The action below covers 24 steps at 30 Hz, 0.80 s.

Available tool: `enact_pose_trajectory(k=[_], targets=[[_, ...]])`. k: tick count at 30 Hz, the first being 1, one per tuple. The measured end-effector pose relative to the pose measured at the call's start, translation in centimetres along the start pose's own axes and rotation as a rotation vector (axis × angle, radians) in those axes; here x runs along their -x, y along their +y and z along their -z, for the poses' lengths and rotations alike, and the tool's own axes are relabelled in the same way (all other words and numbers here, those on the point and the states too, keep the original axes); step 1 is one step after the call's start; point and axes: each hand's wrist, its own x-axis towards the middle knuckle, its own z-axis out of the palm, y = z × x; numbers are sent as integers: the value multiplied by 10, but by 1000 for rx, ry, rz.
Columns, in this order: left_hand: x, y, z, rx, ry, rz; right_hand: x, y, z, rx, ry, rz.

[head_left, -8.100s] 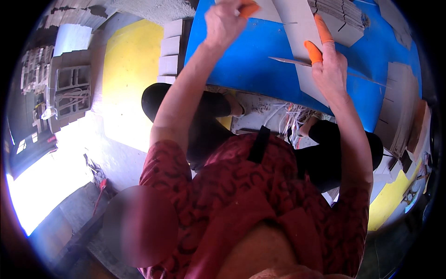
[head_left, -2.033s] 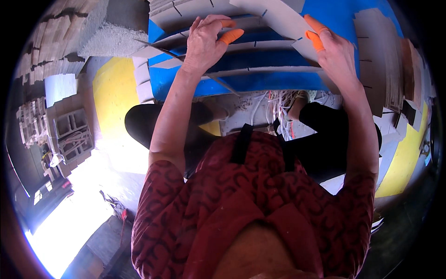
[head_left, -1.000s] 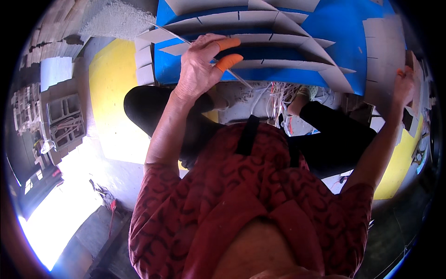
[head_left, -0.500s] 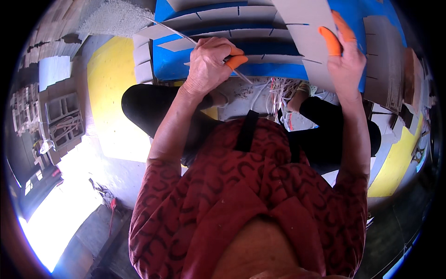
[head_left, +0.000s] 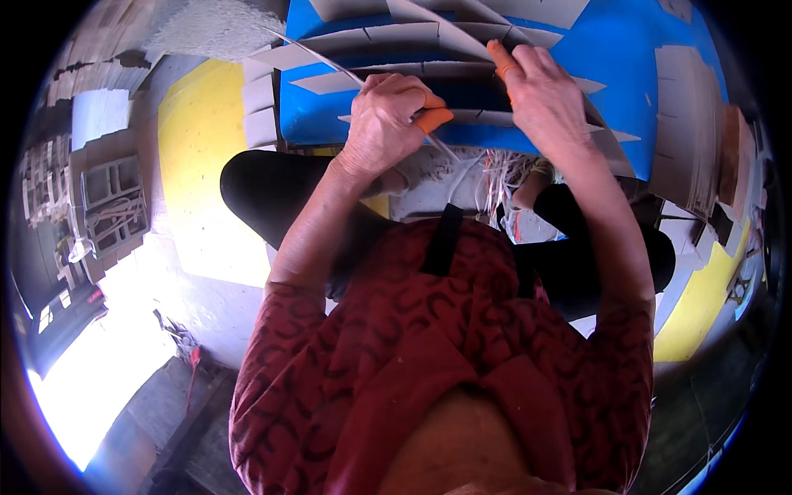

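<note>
Forearms (head_left: 313, 227) angled up from mid-frame, elbows wide, over a red short-sleeved shirt (head_left: 412, 330) with dark curved marks. Left hand (head_left: 381, 124), upper centre: wrist bent slightly inward, fingers curled, thumb and index clamped on a thin slanted strip (head_left: 330, 64), seen nearly edge-on. Right hand (head_left: 551, 103), just right of it: back up, index extended against an angled strip (head_left: 441, 29) at top centre; thumb hidden, couldn't tell if it was pinched. Orange finger covers (head_left: 433, 120) on both hands. Cross strips (head_left: 334, 82) stood on edge in curved-looking rows, top centre: flat grey-brown cardboard, dark slits cut in the edges. Beneath, smooth blue tabletop (head_left: 631, 103). Upper right: cardboard stack (head_left: 689, 128), layered edges. Left: yellow sheet (head_left: 202, 148), flat, speckled. Upper left: rough, grainy pale surface (head_left: 214, 29).
</note>
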Motion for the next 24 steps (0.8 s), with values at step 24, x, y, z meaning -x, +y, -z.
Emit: enact_pose_trajectory(k=[24], targets=[[-7,7,-10,48,20,-24,103,164,121,2,518,-534]])
